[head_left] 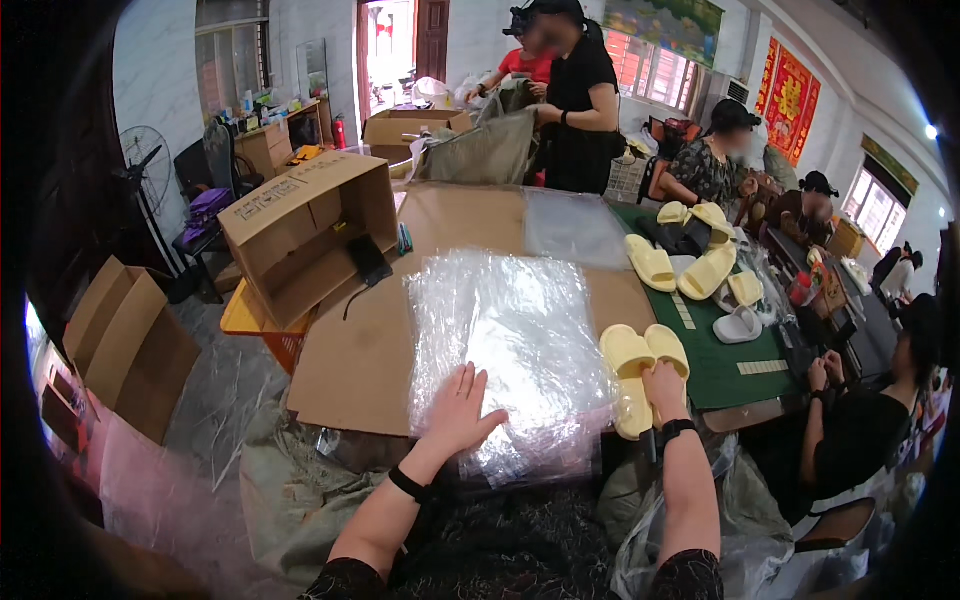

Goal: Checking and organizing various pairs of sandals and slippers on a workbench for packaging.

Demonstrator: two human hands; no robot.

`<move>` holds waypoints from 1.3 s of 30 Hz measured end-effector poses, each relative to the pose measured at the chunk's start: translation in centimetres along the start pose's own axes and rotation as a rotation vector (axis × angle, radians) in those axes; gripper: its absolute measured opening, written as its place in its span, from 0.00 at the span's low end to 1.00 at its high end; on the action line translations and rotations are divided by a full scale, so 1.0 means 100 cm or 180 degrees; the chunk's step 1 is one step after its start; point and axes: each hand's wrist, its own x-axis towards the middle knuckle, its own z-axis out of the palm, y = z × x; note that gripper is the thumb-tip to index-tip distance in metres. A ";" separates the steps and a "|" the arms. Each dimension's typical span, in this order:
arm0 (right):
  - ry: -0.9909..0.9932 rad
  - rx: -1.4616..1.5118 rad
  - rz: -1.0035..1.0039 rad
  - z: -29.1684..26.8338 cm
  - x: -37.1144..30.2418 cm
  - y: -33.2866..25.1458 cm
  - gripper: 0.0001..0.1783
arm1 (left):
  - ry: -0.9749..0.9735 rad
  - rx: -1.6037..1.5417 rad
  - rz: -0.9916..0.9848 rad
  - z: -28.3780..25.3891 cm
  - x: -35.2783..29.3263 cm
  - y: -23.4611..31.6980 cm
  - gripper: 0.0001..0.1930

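The left hand [462, 408] lies flat with its fingers spread, pressing on a shiny pile of clear plastic bags [510, 320]. The right hand [666, 392] grips a pair of yellow slippers [628, 352] just beside the pile, on its right. The bags rest on brown cardboard [350, 365]. Farther right, more slippers [706, 275] sit on a green mat [715, 388]. A big box [300, 215] stands at the left.

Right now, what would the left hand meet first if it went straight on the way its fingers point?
The left hand would first pass over more of the stack of clear, shiny plastic beneath it; past the far edge, probably the flat brown cardboard, though depth is hard to judge.
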 end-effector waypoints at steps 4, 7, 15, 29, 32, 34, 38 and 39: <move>-0.0007 0.0684 -0.0103 0.004 0.002 0.018 0.19 | -0.0034 0.0039 0.0006 -0.006 0.002 0.007 0.43; 0.0586 0.0928 0.0077 -0.003 0.001 0.031 0.15 | -0.0437 0.0269 -0.0004 -0.021 0.008 0.019 0.41; 0.0945 0.3904 0.0536 -0.059 -0.044 0.030 0.18 | 0.0383 -0.0018 0.0452 -0.031 0.016 0.010 0.19; -0.0248 0.4907 0.0200 -0.109 -0.169 -0.057 0.22 | -0.0207 0.0383 0.0609 -0.038 -0.009 0.025 0.23; -0.0230 0.4864 -0.0001 -0.112 -0.170 -0.063 0.19 | 0.0056 0.0346 0.0587 -0.030 -0.011 0.026 0.16; -0.0143 0.4975 0.0083 -0.112 -0.174 -0.067 0.18 | 0.0190 0.0321 0.0570 -0.028 -0.010 0.027 0.13; -0.0436 0.5172 0.0109 -0.125 -0.178 -0.080 0.19 | 0.0439 -0.0015 0.0407 -0.032 -0.009 0.032 0.09; -0.0706 0.5386 0.0222 -0.135 -0.179 -0.087 0.20 | 0.0452 -0.0035 0.0376 -0.033 -0.009 0.033 0.09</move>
